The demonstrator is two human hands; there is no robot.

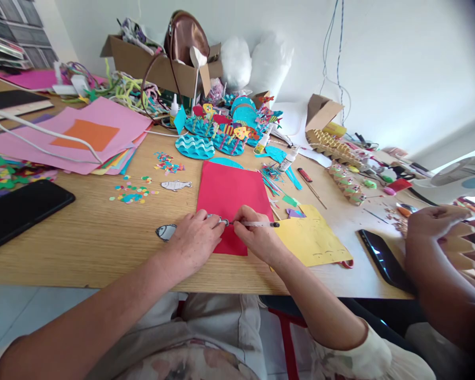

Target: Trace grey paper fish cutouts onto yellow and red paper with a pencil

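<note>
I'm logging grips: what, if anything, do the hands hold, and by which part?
The right hand holds a pen near its writing tip. The left hand touches a small cutout; any grip is unclear.

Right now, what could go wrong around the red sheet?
The partly hidden cutout under the left hand could slip on the red sheet, smearing or skewing any line, since the pen in the right hand is close to it. A leftward sweep of the left hand might knock the fish cutout beside it, or scatter the loose paper confetti beyond.
</note>
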